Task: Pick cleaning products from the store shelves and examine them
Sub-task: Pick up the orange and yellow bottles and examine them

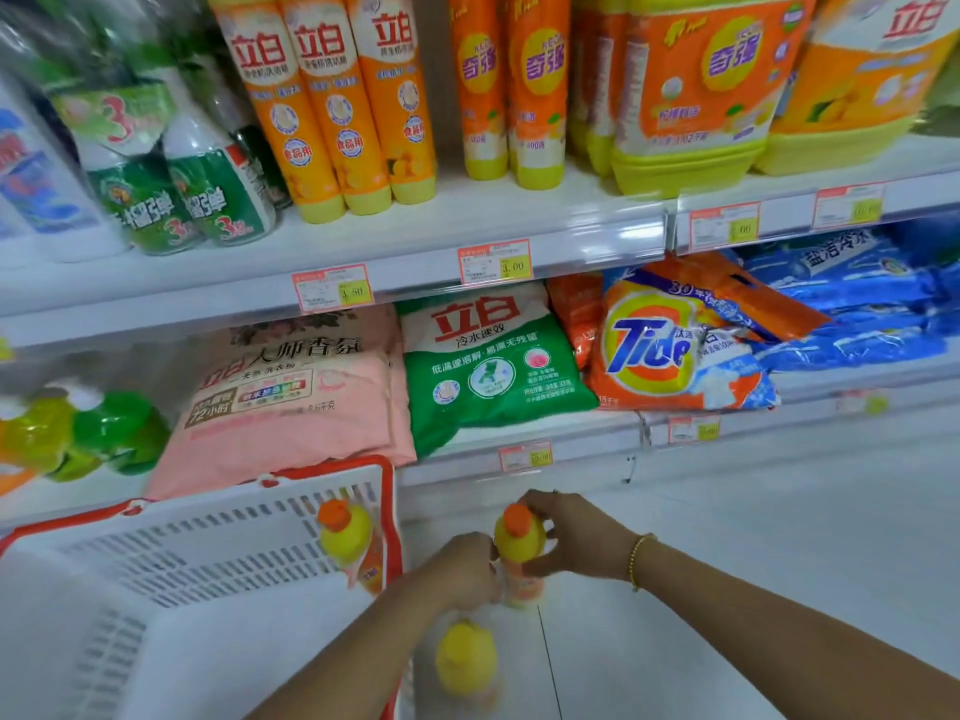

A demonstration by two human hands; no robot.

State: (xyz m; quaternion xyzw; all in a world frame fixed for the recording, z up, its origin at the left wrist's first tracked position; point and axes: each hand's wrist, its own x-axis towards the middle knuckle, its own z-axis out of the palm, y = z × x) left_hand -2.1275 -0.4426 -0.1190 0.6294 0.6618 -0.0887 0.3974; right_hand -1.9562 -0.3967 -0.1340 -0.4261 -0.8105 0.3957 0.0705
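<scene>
Low in the middle of the view I hold a yellow detergent bottle [519, 543] with an orange cap, upright. My right hand [576, 537] curls round its shoulder near the cap. My left hand [462, 569] grips its lower body from the left. A second bottle of the same kind [345, 532] leans inside the white basket [208, 543]. A third yellow bottle [465, 659], blurred, shows below my left forearm.
The upper shelf [467, 220] carries rows of orange and yellow detergent bottles [332, 106] and green spray bottles [176, 200]. Below lie bags of washing powder: pink [291, 397], green [493, 361], and Tide [665, 345]. White floor [753, 537] spreads to the right.
</scene>
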